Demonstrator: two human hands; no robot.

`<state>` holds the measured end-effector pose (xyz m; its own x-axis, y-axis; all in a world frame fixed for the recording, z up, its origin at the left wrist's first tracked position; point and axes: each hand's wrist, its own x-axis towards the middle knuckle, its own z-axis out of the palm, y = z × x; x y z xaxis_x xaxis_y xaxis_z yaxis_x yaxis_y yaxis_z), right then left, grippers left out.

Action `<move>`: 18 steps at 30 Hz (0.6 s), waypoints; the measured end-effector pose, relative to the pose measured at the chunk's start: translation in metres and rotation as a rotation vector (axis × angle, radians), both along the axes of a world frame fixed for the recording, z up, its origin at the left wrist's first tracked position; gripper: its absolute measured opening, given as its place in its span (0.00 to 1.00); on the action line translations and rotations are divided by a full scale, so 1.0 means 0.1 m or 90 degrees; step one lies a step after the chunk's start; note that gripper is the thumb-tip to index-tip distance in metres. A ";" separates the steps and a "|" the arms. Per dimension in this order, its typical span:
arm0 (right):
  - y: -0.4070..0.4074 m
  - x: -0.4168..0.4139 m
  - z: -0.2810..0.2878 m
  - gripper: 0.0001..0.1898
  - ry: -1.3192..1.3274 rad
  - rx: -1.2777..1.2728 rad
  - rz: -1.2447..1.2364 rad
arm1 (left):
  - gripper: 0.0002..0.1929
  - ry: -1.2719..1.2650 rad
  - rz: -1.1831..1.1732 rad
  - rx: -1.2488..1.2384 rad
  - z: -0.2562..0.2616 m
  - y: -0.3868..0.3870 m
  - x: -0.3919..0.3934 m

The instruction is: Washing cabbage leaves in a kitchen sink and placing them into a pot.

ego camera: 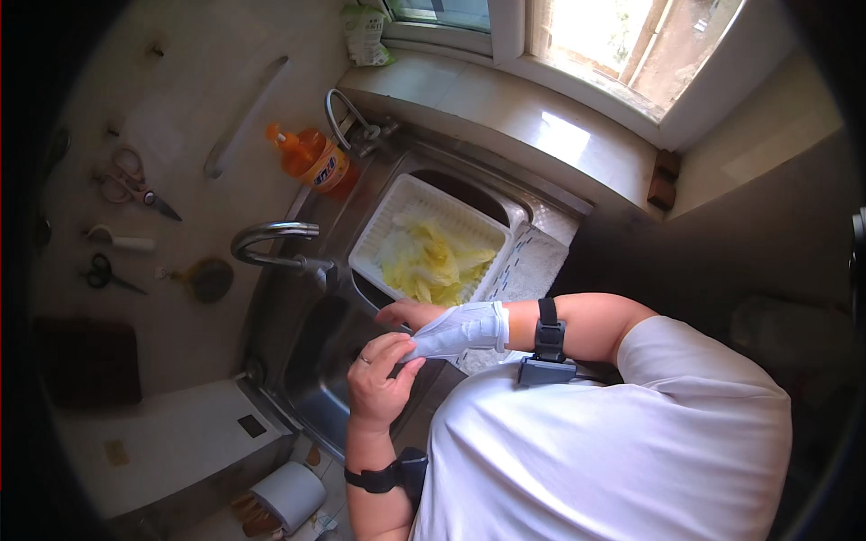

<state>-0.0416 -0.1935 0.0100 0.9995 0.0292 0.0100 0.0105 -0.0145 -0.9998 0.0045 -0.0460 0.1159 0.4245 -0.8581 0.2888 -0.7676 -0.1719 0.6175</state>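
Observation:
My right hand (414,314) is stretched over the sink with its fingers extended, and nothing shows in it. A thin white wrist covering (467,330) wraps the wrist and part of the hand. My left hand (382,375), with a ring on one finger, pinches the edge of that covering between thumb and fingers. Just beyond my right hand, a white ribbed plastic basket (373,237) sits across one bowl of the steel sink (318,351). Yellow-green leaves (436,260), which look like napa cabbage, lie inside it. Part of my right hand is hidden by the covering.
A curved faucet (274,237) rises beside the sink, with a thinner tap (338,111) farther back. An orange pump bottle (318,162) stands by the wall. A pale cloth mat (534,264) lies right of the basket. Scissors (128,182) hang on the wall.

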 end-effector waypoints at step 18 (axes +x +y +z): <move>0.13 -0.23 -0.03 0.31 0.287 0.327 0.188 | 0.29 -0.050 0.076 -0.031 -0.07 0.14 -0.34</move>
